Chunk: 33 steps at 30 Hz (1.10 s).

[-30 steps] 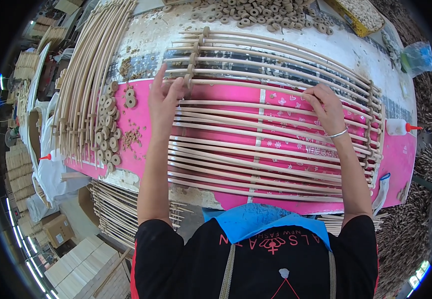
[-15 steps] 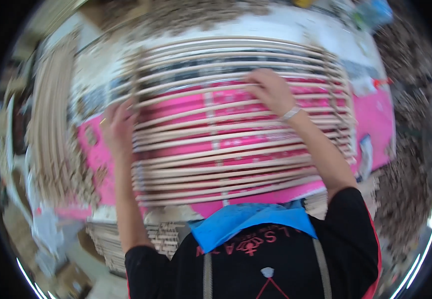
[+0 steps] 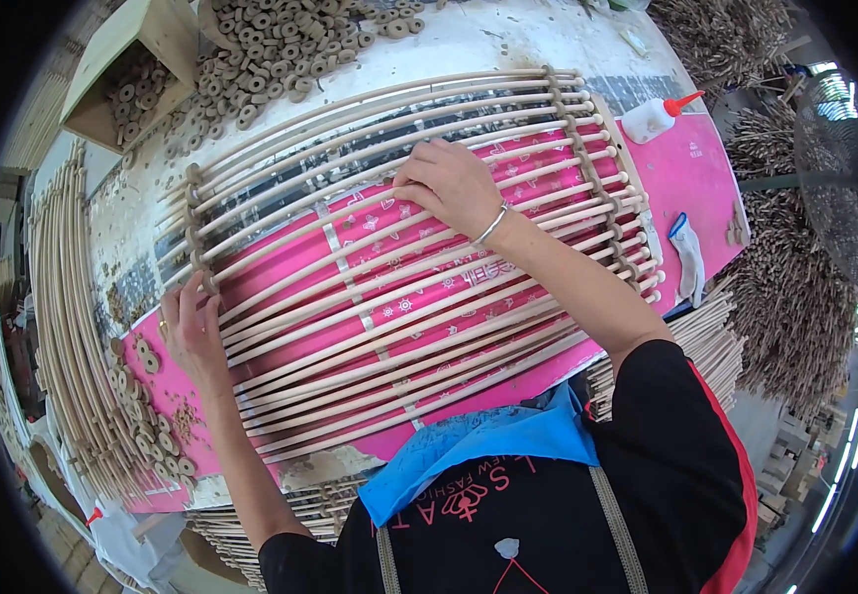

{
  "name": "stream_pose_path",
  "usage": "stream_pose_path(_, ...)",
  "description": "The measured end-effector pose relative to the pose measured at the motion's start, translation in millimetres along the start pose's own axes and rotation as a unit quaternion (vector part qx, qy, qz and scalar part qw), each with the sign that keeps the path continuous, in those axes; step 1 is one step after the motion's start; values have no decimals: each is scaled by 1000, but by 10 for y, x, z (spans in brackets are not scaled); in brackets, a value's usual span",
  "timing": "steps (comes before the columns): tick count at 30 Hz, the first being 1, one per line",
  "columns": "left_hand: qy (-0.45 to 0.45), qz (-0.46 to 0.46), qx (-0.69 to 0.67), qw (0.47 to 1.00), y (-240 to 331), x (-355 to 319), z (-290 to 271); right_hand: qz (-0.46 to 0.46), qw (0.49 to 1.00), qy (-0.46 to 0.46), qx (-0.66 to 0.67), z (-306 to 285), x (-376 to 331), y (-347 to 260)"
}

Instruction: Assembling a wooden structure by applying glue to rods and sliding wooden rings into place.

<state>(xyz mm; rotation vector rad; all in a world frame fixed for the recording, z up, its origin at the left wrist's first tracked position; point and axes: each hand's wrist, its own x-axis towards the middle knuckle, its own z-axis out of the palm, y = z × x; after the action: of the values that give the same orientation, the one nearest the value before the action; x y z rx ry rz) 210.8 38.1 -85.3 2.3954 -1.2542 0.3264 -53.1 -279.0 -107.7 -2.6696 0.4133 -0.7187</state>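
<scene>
1. Two hands work a wide panel of pale rattan rods (image 3: 399,297), which lies flat across the pink-covered worktop (image 3: 696,173), likely so the rods stay parallel and evenly spaced.
2. Strips of small spacer pieces (image 3: 597,168) cross the rods near the right and left ends and seem to tie them into one rack.
3. Right hand (image 3: 449,183) rests palm down on the upper rods near the middle, fingers curled and close together, pressing rather than gripping.
4. Left hand (image 3: 190,322) sits at the panel's left edge, fingers loosely bent against the rod ends beside the left spacer strip; it does not close around anything that I can see.
5. Wooden rings (image 3: 281,49) are heaped at the far side, a glue bottle (image 3: 655,117) stands to the right, and spare rods (image 3: 63,327) lie along the left.
</scene>
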Motion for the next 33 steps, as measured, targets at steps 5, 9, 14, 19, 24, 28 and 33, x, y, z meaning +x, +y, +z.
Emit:
stream_pose_path(5, 25, -10, -49, 998, -141, -77, -196, -5, 1000, 27, 4, -188, 77, -218)
stream_pose_path(9, 65, -144, -108, 981, -661, -183, -174, -45, 998, -47, 0, -384, -94, -137)
stream_pose_path(14, 97, -249, -84, 960, -1118, -611, -471, -50, 993, -102, 24, -360, -82, -241)
stream_pose_path(19, 93, -223, 35, 970, -1216, -769, -594, -17, 987, -152, 52, -364, -95, -231)
stream_pose_path(24, 69, -212, 15, 975, -1263, -747, -655, 79, 978, -127, 147, -340, -125, -299)
stream_pose_path(28, 13, -184, 7, 983, -1117, -620, -568, 85, 976, -129, 151, -354, -141, -300)
stream_pose_path(33, 28, -189, 54, 980, -1147, -642, -494, 111, 969, -128, 182, -330, -153, -304)
